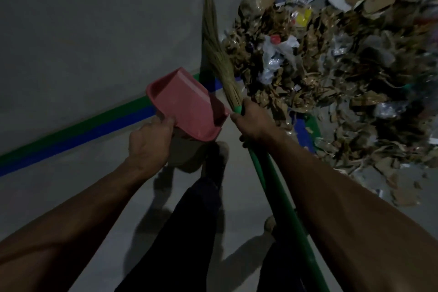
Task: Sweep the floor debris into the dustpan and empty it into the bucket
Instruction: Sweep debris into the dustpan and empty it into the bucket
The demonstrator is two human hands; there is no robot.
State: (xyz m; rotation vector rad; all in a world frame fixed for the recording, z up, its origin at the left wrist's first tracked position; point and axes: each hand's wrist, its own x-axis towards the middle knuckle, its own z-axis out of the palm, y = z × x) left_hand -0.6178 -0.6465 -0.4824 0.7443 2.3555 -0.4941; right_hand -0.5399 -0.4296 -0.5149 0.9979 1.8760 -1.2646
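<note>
Two hands: dustpan point(187, 104) left point(149, 142), broom point(219, 59) (green-handled) right point(257, 123).

The debris pile point(331, 73) ran off the top and right edges, its far scraps smeared by blur; beside the pile, the broom point(214, 47) had blurred bristle tips, and its green handle left the frame at the bottom; the right hand point(254, 124) covered the handle's top; left of the pile, the left hand point(149, 142) hid the dustpan point(187, 106) handle.
</note>
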